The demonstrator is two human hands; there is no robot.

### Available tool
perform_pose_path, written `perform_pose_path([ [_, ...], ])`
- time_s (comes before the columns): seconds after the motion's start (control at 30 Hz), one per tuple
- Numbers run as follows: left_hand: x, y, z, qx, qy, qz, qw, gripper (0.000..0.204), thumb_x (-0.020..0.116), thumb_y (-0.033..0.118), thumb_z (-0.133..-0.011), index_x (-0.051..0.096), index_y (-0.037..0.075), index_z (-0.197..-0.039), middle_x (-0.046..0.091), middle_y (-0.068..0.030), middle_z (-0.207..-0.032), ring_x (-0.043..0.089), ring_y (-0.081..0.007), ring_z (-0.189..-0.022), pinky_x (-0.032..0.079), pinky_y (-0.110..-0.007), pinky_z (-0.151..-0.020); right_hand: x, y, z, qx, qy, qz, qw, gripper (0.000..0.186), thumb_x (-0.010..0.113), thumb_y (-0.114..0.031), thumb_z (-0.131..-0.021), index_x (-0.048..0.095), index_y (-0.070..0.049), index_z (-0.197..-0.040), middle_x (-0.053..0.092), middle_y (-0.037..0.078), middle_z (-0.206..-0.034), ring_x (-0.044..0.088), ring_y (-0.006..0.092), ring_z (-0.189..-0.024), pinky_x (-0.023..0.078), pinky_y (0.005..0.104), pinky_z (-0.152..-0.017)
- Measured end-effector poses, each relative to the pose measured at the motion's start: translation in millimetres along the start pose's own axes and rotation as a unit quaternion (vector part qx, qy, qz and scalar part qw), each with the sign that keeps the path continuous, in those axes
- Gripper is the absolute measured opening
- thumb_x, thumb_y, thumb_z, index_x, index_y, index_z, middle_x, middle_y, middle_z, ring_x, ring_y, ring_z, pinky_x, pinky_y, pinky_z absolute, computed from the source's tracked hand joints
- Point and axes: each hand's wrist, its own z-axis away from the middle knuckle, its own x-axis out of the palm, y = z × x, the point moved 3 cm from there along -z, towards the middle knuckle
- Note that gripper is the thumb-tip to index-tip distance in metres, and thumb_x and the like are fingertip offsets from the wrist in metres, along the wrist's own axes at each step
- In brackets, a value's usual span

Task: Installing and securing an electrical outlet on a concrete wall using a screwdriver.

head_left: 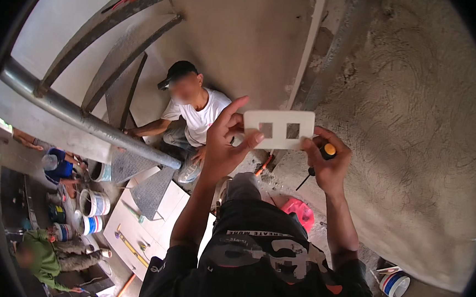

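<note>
Between my two hands I hold up a white rectangular wall plate (278, 140) with two square openings. My left hand (228, 139) grips its left edge, the thumb on the front face near the left opening. On the opposite edge, my right hand (330, 160) pinches the plate between thumb and fingers. That same hand also keeps a screwdriver (328, 151) with a yellow and black handle against the palm, its thin shaft slanting down to the left. The wall behind the plate is partly hidden by it.
A person in a white shirt (198, 118) crouches beyond my left hand, beside a spiral stair with a grey metal pole (101, 128). Rough plaster wall (415, 133) fills the right. Below are a red container (298, 212), a pale board with tools (158, 220), buckets (95, 203) and two more people.
</note>
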Motion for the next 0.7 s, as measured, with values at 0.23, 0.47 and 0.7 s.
perform_pose_path([
  [0.23, -8, -9, -19, -0.062, 0.070, -0.142, 0.985, 0.025, 0.071, 0.021, -0.079, 0.062, -0.001, -0.075, 0.063, -0.0036, -0.071, 0.058, -0.0091, -0.065, 0.043, -0.022, -0.057, -2, 4, -5, -0.009, -0.022, 0.005, 1.000, 0.023, 0.069, -0.006, -0.077, 0.063, 0.003, -0.097, 0.062, 0.004, -0.069, 0.054, 0.0065, -0.062, 0.044, 0.0218, -0.056],
  [0.47, 26, -6, -16, 0.118, -0.056, -0.371, 0.919, 0.021, 0.070, 0.023, -0.075, 0.059, 0.006, -0.082, 0.061, -0.0104, -0.074, 0.061, -0.0297, -0.066, 0.046, -0.036, -0.058, 10, 18, 5, -0.080, -0.044, 0.062, 0.994, 0.020, 0.071, -0.002, -0.074, 0.064, 0.002, -0.092, 0.059, 0.004, -0.065, 0.050, 0.0058, -0.059, 0.041, 0.0213, -0.053],
  [0.7, 30, 18, -11, 0.169, -0.115, -0.240, 0.949, 0.013, 0.064, 0.006, -0.079, 0.064, 0.005, -0.092, 0.065, -0.0119, -0.076, 0.065, -0.0248, -0.065, 0.049, -0.032, -0.054, 16, 1, 8, -0.088, -0.086, 0.096, 0.988, 0.014, 0.069, 0.000, -0.074, 0.063, 0.002, -0.087, 0.060, 0.005, -0.068, 0.052, 0.0061, -0.062, 0.042, 0.0210, -0.054],
])
